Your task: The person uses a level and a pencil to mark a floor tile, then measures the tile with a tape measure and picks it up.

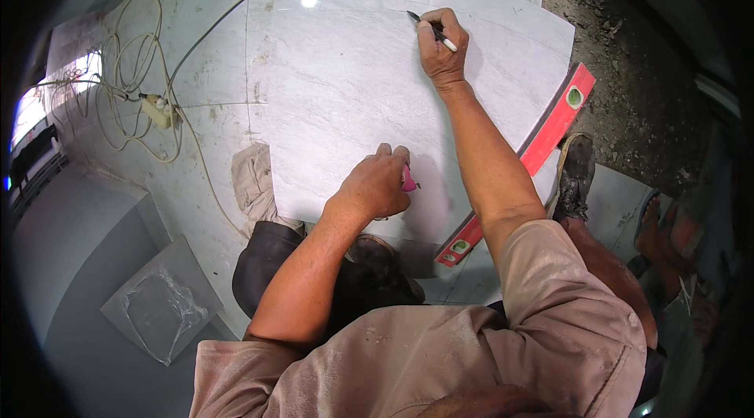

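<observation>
A large pale marble-look tile (345, 72) lies in front of me. My right hand (444, 45) grips a black marker pen (449, 44) with a white end, its tip at the tile's far part. On the near part of the tile rests my left hand (377, 182), fingers curled around a small pink tape measure (408, 179) that is mostly hidden by the palm. A red spirit level (556, 131) lies along the tile's right edge, partly covered by my right forearm.
A cream cable with a socket block (159, 111) coils on the tiled floor at left. A plastic-wrapped grey board (163, 300) lies lower left. Bare rubble ground (628, 80) borders the floor at right. Another person's foot (650, 225) shows at far right. A beige cloth (253, 182) touches the tile.
</observation>
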Demonstrator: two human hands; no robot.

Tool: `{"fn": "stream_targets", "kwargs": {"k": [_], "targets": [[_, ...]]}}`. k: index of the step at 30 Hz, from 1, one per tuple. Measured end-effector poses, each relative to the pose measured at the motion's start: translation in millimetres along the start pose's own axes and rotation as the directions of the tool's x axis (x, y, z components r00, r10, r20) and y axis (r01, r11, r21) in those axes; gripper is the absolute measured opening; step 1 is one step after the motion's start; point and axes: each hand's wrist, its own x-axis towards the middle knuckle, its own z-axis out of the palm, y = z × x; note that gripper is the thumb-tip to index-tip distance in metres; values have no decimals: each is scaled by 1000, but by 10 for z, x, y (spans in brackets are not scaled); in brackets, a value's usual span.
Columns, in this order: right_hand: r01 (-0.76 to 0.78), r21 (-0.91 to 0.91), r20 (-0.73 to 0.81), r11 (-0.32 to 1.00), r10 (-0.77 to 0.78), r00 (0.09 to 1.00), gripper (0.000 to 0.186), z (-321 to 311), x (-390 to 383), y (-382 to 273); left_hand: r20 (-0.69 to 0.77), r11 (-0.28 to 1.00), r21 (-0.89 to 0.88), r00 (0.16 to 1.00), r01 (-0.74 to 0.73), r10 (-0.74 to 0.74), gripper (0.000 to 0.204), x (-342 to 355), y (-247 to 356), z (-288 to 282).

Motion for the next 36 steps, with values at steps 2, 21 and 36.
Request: {"fn": "stream_targets", "kwargs": {"k": [2, 21, 36], "targets": [[-10, -1, 3, 1000, 10, 1000, 6, 0, 3, 5, 5, 1000, -7, 1000, -6, 6, 54, -1, 1, -5], [8, -21, 12, 1000, -8, 1000, 8, 25, -1, 23, -15, 1000, 6, 1000, -10, 10, 60, -21, -31, 35], [18, -14, 63, 1000, -17, 998, 4, 24, 7, -17, -23, 1000, 7, 1000, -6, 6, 58, -26, -27, 52]]}}
